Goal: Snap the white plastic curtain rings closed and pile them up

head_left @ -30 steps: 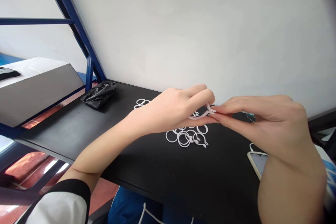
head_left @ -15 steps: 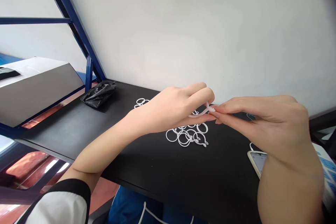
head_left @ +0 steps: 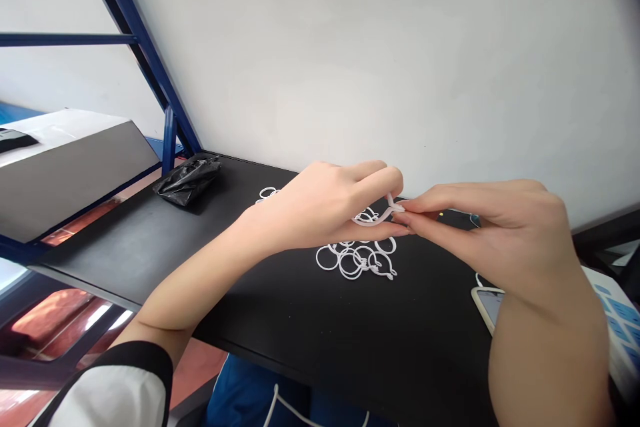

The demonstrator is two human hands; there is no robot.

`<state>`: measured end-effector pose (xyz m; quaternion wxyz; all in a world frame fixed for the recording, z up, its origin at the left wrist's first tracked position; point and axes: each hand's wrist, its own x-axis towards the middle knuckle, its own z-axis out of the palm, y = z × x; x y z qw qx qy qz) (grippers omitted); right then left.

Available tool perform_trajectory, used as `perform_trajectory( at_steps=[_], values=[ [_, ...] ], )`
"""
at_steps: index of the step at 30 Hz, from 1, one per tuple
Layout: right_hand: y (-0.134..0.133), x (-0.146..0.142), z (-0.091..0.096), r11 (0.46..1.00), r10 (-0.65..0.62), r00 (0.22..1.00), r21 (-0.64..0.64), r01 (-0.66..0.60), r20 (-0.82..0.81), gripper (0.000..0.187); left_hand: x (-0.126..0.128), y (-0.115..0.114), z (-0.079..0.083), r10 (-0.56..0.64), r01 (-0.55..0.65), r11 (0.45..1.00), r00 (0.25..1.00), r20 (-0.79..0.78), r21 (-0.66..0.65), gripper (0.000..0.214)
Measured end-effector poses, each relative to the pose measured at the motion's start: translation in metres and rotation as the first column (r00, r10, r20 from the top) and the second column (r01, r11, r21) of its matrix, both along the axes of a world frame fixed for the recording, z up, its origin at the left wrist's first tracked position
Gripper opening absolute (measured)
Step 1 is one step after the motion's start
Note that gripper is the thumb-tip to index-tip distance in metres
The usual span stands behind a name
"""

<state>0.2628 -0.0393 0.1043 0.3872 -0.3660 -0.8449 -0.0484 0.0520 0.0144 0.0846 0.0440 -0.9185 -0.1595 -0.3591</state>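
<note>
A thin white plastic ring is in the air above the smooth black worktop, between the two hands; the bare left hand is curled round its curved band, while the bare right hand is clamped on its small end, thumb and fingertips together; this likely calls for a steady left grip and a squeeze square to the end, since so slim a band may twist or slip if pressed askew; below lies a loose pile of white plastic rings; a pale-cased smartphone lies near the right forearm; a crumpled black plastic bag sits well apart, towards the left.
</note>
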Motion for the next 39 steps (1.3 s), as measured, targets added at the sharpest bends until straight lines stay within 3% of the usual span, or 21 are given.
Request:
perform_trajectory(
  at_steps=[24, 34, 39],
  values=[
    [-0.0017, -0.0008, 0.0017, 0.996, 0.005, 1.0, -0.087, -0.008, -0.031, 0.017, 0.0035, 0.0053, -0.0051, 0.064, -0.057, 0.989, 0.997, -0.046, 0.136, 0.036],
    [-0.0007, -0.0016, -0.0004, 0.986, 0.011, 0.999, -0.165, -0.018, -0.042, 0.013, 0.0023, 0.0047, -0.003, 0.068, -0.062, 0.992, 0.997, -0.048, 0.114, 0.039],
    [0.0013, 0.0004, -0.0003, 0.979, 0.004, 0.998, -0.202, -0.017, -0.067, 0.012, -0.0029, 0.0045, 0.0009, 0.065, -0.064, 0.998, 0.996, -0.063, 0.022, 0.042]
  ],
)
